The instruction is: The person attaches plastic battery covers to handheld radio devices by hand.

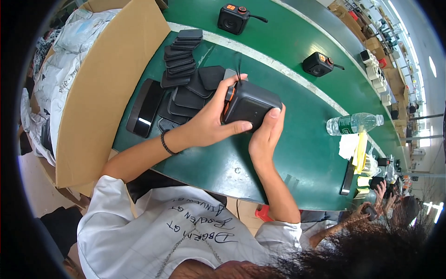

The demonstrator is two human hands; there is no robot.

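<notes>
Both hands hold a black cube-shaped device (253, 108) with rounded edges and orange parts along its left side. My left hand (223, 114) grips its left end, thumb along the near edge and fingers behind. My right hand (268, 132) clasps its right end, with the thumb on the near face. A thin black strap (239, 69) sticks up beside my left fingertips. Left of the hands lie many flat black pads (186, 95) with rounded corners, some stacked in a row. A dark phone (145, 108) lies on the green table beside them.
A large cardboard box (104, 88) with white plastic bags stands at the left. Two similar black devices (233, 19) (318, 64) sit on the green strip beyond the white line. A water bottle (354, 124) and yellow papers (360, 151) lie right. A co-worker's hands (367, 211) are at the far right.
</notes>
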